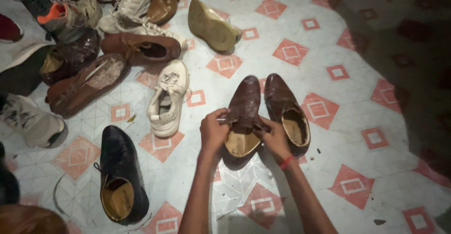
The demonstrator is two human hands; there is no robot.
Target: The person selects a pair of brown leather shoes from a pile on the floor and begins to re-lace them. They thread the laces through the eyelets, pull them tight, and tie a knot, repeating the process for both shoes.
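Head view: both hands, left point(213, 130) and right point(275, 140), closed on opening of brown dress shoe point(244, 105) on tiled floor point(376, 168), touching its mate point(284, 107); likely risk, a hard tug tearing worn laces or tongue.

Left arm: I've got it bare, reaching up from bottom edge, forearm nearly straight.
Left hand point(213, 130): fingers curled, thumb and forefinger pinched, knuckles up.
Right arm: bare, angled in from lower right, red band at wrist.
Right hand point(275, 139): fingers bent inward, pinching, close beside left.
Palms: I can't see them.
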